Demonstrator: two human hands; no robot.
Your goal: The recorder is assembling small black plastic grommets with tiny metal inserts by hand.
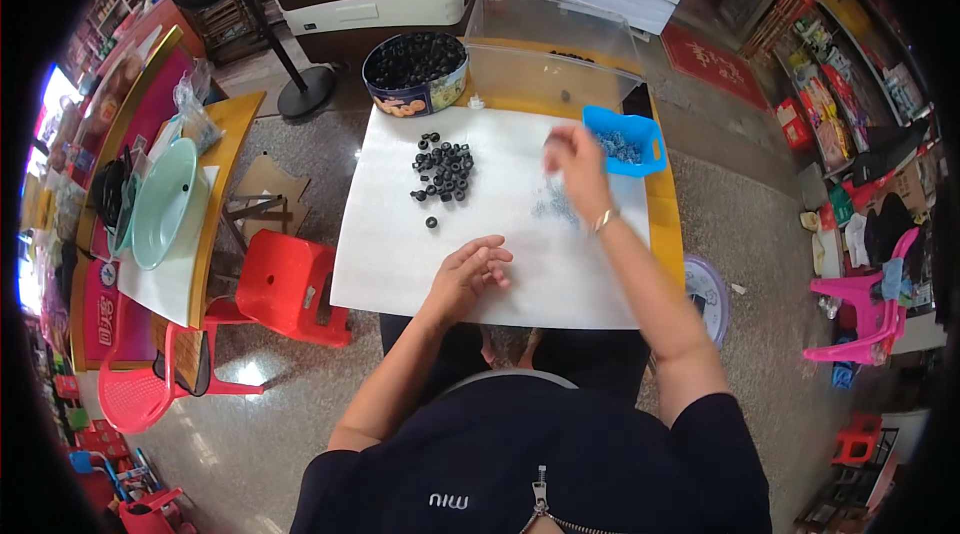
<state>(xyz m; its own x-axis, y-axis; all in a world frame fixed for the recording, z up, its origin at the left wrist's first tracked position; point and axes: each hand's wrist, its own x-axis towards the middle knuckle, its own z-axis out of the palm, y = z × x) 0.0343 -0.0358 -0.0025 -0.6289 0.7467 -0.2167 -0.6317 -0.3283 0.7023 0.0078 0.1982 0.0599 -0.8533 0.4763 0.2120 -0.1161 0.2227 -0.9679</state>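
Observation:
Over the front of the white-covered table point(400, 264), my left hand point(472, 272) hovers with fingers loosely curved and apart, nothing visible in it. My right hand point(578, 166) is bent downward and smeared by motion, so its fingers' grip cannot be made out. Just below it, a loose scatter of small pale blue-grey pieces point(556, 204) lies on the white sheet. Beside that hand stands a blue plastic basket point(652, 160) with more such pieces point(618, 146). Left of centre is a pile of small black ring-shaped parts point(447, 172), with one black ring point(432, 222) apart from it.
A round tin point(440, 94) full of black parts stands at the back left. Behind the sheet rises a clear plastic panel point(550, 34). A red stool point(285, 286) and a side table with a green basin point(168, 204) are at left; a pink chair point(860, 309) is at right.

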